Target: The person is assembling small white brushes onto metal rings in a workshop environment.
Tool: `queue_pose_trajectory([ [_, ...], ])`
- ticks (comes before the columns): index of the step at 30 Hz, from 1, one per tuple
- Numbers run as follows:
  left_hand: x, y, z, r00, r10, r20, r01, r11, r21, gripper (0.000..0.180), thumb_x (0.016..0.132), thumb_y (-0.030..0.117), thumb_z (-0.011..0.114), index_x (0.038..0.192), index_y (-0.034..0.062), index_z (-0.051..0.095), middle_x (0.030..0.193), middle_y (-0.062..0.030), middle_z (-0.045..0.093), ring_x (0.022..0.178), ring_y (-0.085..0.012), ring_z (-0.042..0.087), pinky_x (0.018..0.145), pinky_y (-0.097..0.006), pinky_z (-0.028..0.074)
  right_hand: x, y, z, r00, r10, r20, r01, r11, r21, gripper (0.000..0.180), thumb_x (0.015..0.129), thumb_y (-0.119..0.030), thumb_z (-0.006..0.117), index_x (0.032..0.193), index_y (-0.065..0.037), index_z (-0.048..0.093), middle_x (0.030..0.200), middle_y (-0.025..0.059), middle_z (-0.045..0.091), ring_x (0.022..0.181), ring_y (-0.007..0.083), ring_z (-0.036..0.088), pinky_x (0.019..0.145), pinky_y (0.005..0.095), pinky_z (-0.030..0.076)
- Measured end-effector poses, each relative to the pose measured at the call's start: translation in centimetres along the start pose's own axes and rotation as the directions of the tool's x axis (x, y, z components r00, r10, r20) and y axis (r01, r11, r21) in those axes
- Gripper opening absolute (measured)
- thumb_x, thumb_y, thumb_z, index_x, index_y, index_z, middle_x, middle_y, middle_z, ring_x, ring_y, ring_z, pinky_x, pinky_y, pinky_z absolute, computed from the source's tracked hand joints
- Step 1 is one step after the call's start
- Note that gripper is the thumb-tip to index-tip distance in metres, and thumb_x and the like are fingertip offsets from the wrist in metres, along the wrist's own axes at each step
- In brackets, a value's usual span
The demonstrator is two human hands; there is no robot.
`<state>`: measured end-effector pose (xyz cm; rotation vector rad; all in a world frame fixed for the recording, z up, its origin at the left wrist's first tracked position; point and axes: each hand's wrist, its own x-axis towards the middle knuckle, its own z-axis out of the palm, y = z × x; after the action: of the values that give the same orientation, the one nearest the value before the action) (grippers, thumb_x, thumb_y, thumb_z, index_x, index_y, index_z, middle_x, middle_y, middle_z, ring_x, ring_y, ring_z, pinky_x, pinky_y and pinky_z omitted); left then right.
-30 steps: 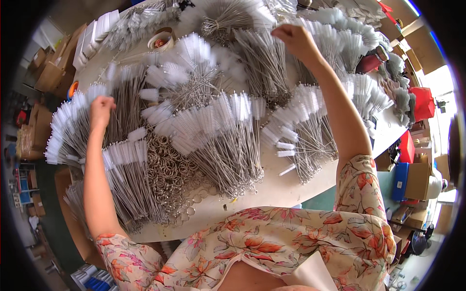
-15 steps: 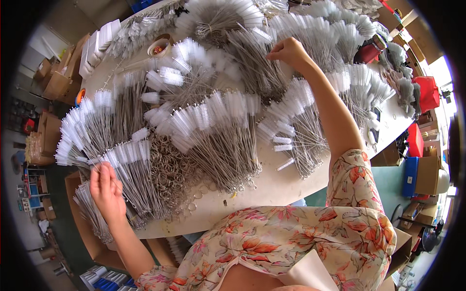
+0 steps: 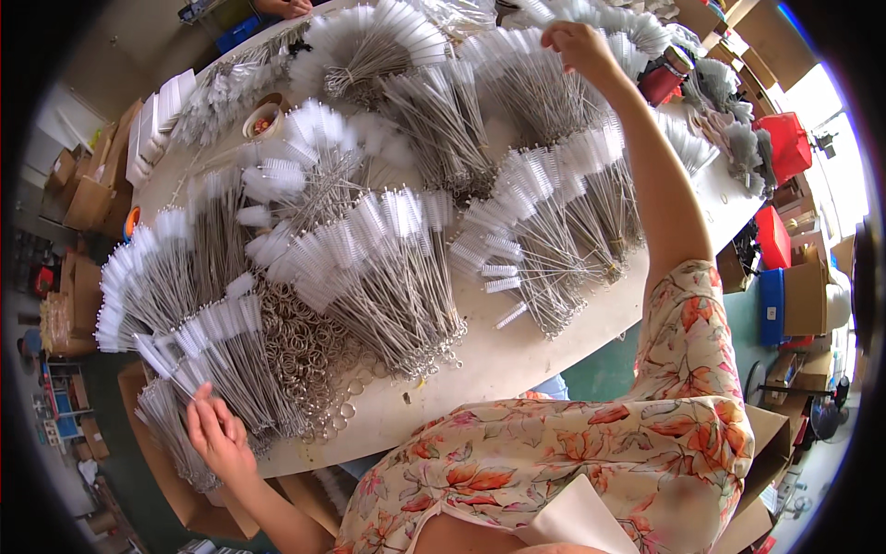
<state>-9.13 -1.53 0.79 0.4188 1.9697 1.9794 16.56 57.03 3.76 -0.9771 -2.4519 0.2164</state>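
Observation:
My left hand (image 3: 221,436) is at the table's near left edge, its fingers curled together beside a bundle of white-bristled wire brushes (image 3: 189,346). Whatever its fingertips hold, if anything, is too small to make out. My right arm reaches far across the table. At its end my right hand (image 3: 583,48) hovers over the far brush bundles (image 3: 526,88), fingers bent and drawn together; their contents cannot be made out. Between my hands lie more brushes (image 3: 369,263), bristle ends pointing away from me. Next to them is a heap of metal rings (image 3: 293,323).
A tub (image 3: 265,118) of small reddish pieces stands at the back left, near white boxes (image 3: 157,125). A dark red flask (image 3: 666,76) is at the far right. Another person's hand (image 3: 295,8) shows at the top edge. A cardboard box (image 3: 171,480) sits below the left edge.
My right hand has moved farther away and to the right over the brushes. My left hand sits lower in the view. The whole view has shifted, and another person's hand now shows at the top.

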Motion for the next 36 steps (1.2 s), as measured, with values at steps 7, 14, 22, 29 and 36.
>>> queue_pose_trajectory([
  [7, -3.2, -2.8, -1.5, 0.992, -0.118, -0.041, 0.116, 0.992, -0.045, 0.03, 0.094, 0.026, 0.043, 0.098, -0.0011, 0.057, 0.066, 0.0007, 0.042, 0.047, -0.0012, 0.028, 0.037, -0.016, 0.019, 1.4, 8.4, 0.1, 0.856, 0.509, -0.091, -0.516, 0.828, -0.219, 0.03, 0.069, -0.036, 0.058, 0.079, -0.01, 0.069, 0.079, 0.0138, 0.065, 0.077, 0.0274, 0.062, 0.074, 0.0354, 0.047],
  [14, -4.6, -3.2, -1.4, 0.991, -0.128, -0.05, 0.125, 0.991, -0.047, 0.029, 0.094, 0.025, 0.044, 0.093, -0.0008, 0.057, 0.066, -0.0003, 0.043, 0.048, -0.0018, 0.03, 0.038, -0.016, 0.02, 1.8, 12.0, 2.4, 0.754, 0.642, 0.138, -0.596, 0.757, -0.269, 0.043, 0.062, -0.032, 0.071, 0.097, -0.009, 0.065, 0.102, 0.0141, 0.062, 0.1, 0.0299, 0.058, 0.083, 0.0386, 0.046],
  [22, -2.8, -2.4, 2.1, 0.999, -0.026, 0.036, 0.029, 0.997, -0.078, 0.026, 0.092, 0.02, 0.048, 0.091, -0.003, 0.06, 0.066, 0.0013, 0.044, 0.05, -0.002, 0.031, 0.04, -0.017, 0.022, 0.5, 2.7, -6.4, 0.814, 0.091, -0.573, -0.211, 0.967, -0.145, 0.025, 0.083, -0.031, 0.052, 0.085, -0.012, 0.068, 0.074, 0.0054, 0.066, 0.072, 0.0234, 0.063, 0.069, 0.0341, 0.048],
  [29, -2.6, 1.3, 11.8, 0.886, 0.253, 0.389, -0.251, 0.966, -0.058, 0.023, 0.089, 0.003, 0.048, 0.111, -0.0002, 0.055, 0.065, 0.0002, 0.049, 0.048, -0.0023, 0.04, 0.042, -0.017, 0.031, -9.7, -20.2, -0.6, 0.954, -0.296, 0.037, 0.003, 0.133, 0.991, 0.025, 0.087, -0.024, 0.045, 0.09, -0.005, 0.061, 0.103, 0.0109, 0.059, 0.098, 0.0237, 0.056, 0.084, 0.0403, 0.046],
  [36, -2.1, -0.9, 14.3, 0.611, 0.693, 0.383, -0.778, 0.614, 0.131, 0.034, 0.074, -0.01, 0.055, 0.104, 0.0054, 0.054, 0.095, -0.0097, 0.056, 0.076, -0.0196, 0.057, 0.059, -0.026, 0.046, -20.6, -31.7, 3.2, 0.883, -0.41, 0.229, -0.182, 0.151, 0.972, 0.033, 0.088, -0.019, 0.055, 0.115, -0.003, 0.048, 0.113, 0.0095, 0.047, 0.102, 0.0176, 0.048, 0.091, 0.0313, 0.038],
])
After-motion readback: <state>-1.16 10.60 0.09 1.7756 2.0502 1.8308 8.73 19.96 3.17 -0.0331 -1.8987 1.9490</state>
